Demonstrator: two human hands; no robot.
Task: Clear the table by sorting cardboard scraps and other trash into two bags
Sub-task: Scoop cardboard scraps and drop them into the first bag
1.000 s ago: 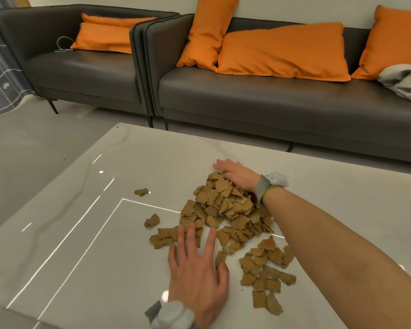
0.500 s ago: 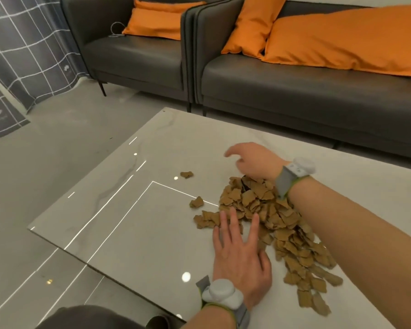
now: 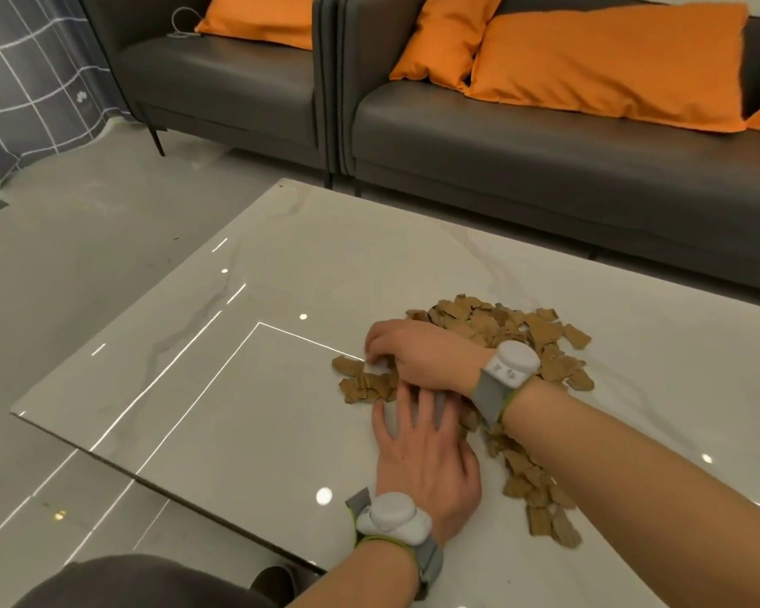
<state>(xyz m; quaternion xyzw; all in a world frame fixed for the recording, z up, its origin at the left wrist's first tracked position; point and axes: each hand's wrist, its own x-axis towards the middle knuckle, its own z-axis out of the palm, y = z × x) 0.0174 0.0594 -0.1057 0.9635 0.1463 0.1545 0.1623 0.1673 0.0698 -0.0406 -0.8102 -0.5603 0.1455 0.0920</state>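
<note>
Found the cardboard scraps (image 3: 501,326) heaped, brown and torn, on the glossy pale table (image 3: 260,388), mostly right of centre, with a tail of bits trailing back under the right forearm. Saw the left hand (image 3: 426,462) pressed flat on the tabletop, fingers straight and spread, holding nothing, fingertips right at the pile's left edge. Saw the right hand (image 3: 417,357) just beyond it, palm down, fingers bent over the leftmost scraps. Honestly couldn't tell gripping from just resting there. Noticed grey wristbands (image 3: 516,366) on both wrists, plus a dark sofa (image 3: 545,147) with orange cushions (image 3: 610,63) behind.
</note>
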